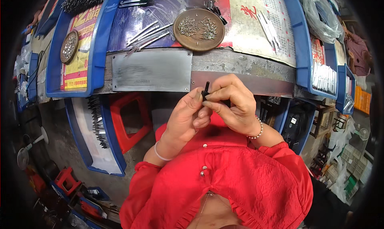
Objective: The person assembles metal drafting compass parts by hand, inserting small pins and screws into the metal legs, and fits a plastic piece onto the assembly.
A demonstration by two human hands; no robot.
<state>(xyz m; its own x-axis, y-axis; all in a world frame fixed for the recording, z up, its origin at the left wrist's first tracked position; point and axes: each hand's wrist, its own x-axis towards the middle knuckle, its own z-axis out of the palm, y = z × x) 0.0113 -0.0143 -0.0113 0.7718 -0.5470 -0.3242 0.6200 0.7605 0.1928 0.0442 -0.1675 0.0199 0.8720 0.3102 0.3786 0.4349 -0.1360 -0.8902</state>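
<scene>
Just in front of the workbench edge, my left hand (pixel 185 116) and my right hand (pixel 237 104) meet fingertip to fingertip. Between them they pinch a small black part (pixel 206 87) with a thin stem pointing up; its lower end is hidden by the fingers. On the bench beyond, a round brown dish (pixel 199 44) carries two heaps of small metal pieces (pixel 209 28). Thin silvery rods (pixel 150 36) lie left of the dish, and more slim rods (pixel 270 31) lie to its right.
A metal plate (pixel 152 71) is fixed along the bench edge. Blue trays (pixel 98 55) flank the bench, the left one with a small dish of shiny bits (pixel 69 47). Below are a red stool (pixel 131 143) and another blue tray (pixel 120 165) with black pieces. A plastic bag (pixel 322 17) hangs at right.
</scene>
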